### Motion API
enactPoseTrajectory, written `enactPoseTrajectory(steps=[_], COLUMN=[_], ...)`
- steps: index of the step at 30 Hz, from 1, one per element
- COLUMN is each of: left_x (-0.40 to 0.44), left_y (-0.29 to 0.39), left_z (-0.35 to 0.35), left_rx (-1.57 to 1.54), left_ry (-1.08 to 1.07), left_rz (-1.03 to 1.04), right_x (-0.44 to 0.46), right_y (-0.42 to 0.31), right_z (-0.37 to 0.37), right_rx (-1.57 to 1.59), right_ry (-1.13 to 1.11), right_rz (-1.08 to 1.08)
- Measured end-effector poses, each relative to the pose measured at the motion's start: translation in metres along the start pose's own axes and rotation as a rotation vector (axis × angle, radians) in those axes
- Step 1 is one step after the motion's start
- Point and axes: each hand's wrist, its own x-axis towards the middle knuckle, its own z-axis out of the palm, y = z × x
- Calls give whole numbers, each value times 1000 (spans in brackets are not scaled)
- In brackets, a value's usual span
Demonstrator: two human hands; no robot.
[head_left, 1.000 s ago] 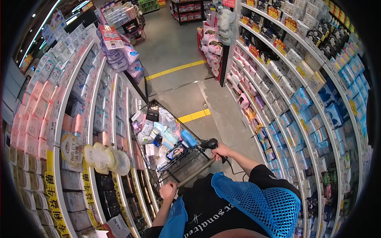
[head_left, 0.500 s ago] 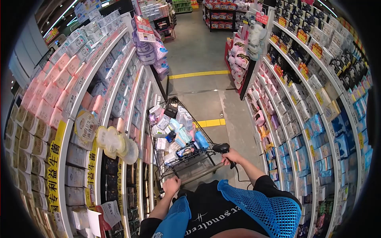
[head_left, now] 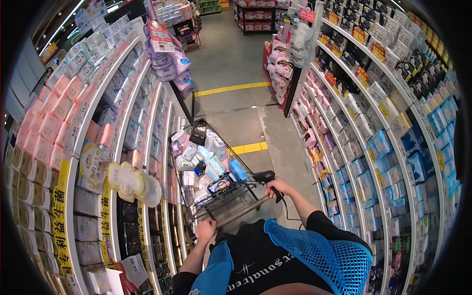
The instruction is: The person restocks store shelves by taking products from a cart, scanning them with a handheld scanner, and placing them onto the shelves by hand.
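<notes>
A wire shopping cart (head_left: pixel 211 209) stands in front of me, filled with a heap of packaged goods (head_left: pixel 209 164). My left hand (head_left: pixel 205 229) is closed round the left end of the cart's handle bar (head_left: pixel 241 212). At the bar's right end, my right hand (head_left: pixel 278 188) is closed round a black handheld scanner (head_left: pixel 264 177), and its cable hangs down beside the cart. Whether the right fingers also touch the bar is hard to make out.
Tall shelves of packaged goods line the left side (head_left: pixel 81 142) and the right side (head_left: pixel 361 123). Flower-shaped signs (head_left: pixel 129 182) stick out from the left shelves. Hanging displays flank the aisle's far end, and yellow tape (head_left: pixel 248 147) crosses the floor.
The view has swung right, then partly back left, shifting the shelves and cart in the picture. Both hands keep their hold.
</notes>
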Motion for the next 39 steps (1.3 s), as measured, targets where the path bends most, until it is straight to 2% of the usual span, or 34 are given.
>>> enactPoseTrajectory(steps=[14, 21, 24, 30, 32, 33, 34, 36, 39], left_x=[5, 1, -4, -7, -9, -12, -11, -10, 8], left_y=[-9, -5, -5, -12, -18, -21, -17, -20, -24], left_z=[7, 0, -4, 1, 4, 11, 5, 5, -1], left_rx=[22, 36, 44, 21, -12, 23, -30, -159, -411], left_ry=[-12, -112, -182, -277, -276, -207, -240, -172, -99], left_rz=[1, -37, -67, -142, -85, -71, -86, -23, 182], right_x=[2, -11, -8, -17, -14, -6, -13, -14, -19], right_y=[-6, -14, -6, 1, 8, 19, 11, 10, 9], right_z=[3, 16, 14, 22, 18, 12, 17, 17, 20], right_rx=[-42, -230, -221, -199, -149, -135, -155, -180, -125], right_ry=[10, -47, -95, -54, -55, -97, -66, -78, -48], right_rz=[29, 93, 128, 121, 102, 105, 116, 107, 106])
